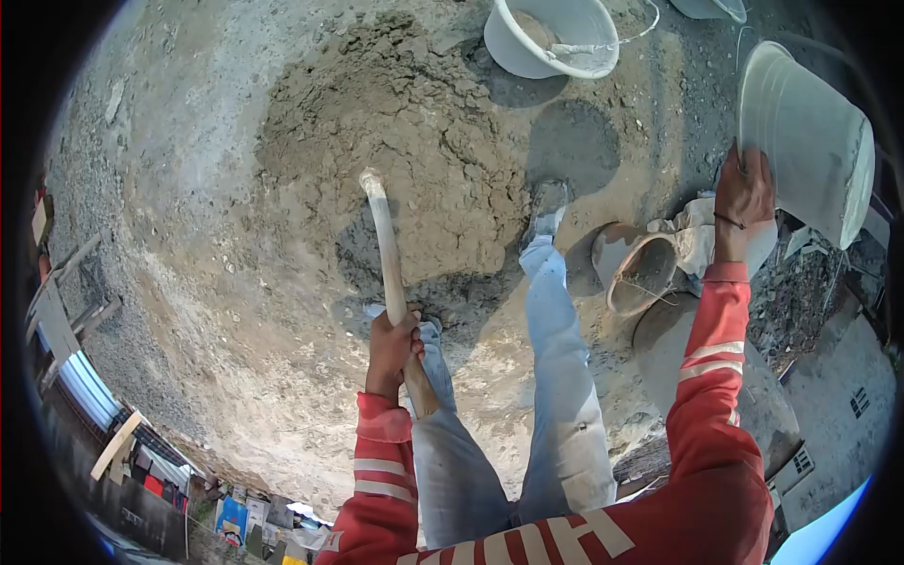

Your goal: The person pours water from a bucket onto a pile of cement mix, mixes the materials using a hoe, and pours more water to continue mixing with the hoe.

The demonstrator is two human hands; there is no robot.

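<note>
My left hand [394,350] is wrapped round a long wooden handle [388,247], whose far end points at a heap of wet, cracked mortar [414,160] on the ground. On the right, my right hand [746,193] grips the rim of a large pale bucket [810,141], which is tipped on its side. Below that bucket, a brown-rimmed bucket [633,268] lies tilted beside a crumpled pale sack [697,234]. My feet stand at the near edge of the mortar.
A white bucket [551,42] with a wire handle stands beyond the mortar, with part of another bucket [711,8] at the top right. Wooden planks [118,444] and corrugated sheets lie at the lower left. Rubble [800,306] lies at the right.
</note>
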